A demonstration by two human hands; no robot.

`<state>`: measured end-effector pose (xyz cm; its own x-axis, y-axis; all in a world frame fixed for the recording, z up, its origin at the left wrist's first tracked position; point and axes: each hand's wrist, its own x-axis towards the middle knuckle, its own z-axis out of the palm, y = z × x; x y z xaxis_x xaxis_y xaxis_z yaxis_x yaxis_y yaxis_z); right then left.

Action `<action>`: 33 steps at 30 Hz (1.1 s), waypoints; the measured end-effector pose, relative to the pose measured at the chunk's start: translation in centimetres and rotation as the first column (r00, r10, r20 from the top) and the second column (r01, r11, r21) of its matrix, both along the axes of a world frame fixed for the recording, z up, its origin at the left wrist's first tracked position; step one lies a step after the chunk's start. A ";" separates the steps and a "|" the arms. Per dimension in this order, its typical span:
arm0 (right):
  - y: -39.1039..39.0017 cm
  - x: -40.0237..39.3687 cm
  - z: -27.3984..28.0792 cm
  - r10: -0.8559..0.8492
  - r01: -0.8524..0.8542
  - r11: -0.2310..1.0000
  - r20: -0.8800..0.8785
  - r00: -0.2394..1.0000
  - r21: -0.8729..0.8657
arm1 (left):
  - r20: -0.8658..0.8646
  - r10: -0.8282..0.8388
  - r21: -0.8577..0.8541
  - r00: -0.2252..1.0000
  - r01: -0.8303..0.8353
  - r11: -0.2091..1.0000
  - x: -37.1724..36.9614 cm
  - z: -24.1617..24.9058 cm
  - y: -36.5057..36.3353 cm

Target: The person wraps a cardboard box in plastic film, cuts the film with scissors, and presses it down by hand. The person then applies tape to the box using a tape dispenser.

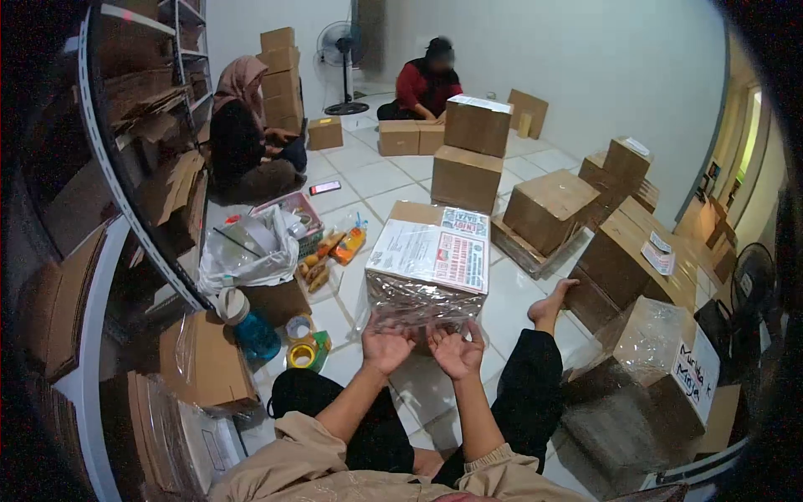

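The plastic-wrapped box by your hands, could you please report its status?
Left hand, right hand: palms up at near lower edge of box. Paper on top, clear film wrinkled on near side. Hands unobstructed; two stacked boxes beyond.

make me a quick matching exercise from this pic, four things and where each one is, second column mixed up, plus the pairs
Things
1. plastic-wrapped box
2. pedestal fan
3. blue water bottle
4. phone

Places
A. beside the tape rolls
B. flat on the floor
C. nearest the left hand and right hand
D. by the wall

Pairs: 1-C, 2-D, 3-A, 4-B
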<state>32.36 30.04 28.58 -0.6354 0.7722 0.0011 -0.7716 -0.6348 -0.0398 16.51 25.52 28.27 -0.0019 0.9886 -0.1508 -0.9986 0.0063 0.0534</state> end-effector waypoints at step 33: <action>-9.1 3.6 2.9 -0.208 0.292 0.945 0.413 0.887 -0.150 | -0.075 0.150 -0.063 0.986 -0.155 0.986 -6.9 -1.2 -5.8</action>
<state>35.96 20.93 31.48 -0.3383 0.8622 -0.3769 -0.8550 -0.4490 -0.2595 9.66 19.77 27.07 -0.1645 0.9632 -0.2124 -0.9819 -0.1395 0.1280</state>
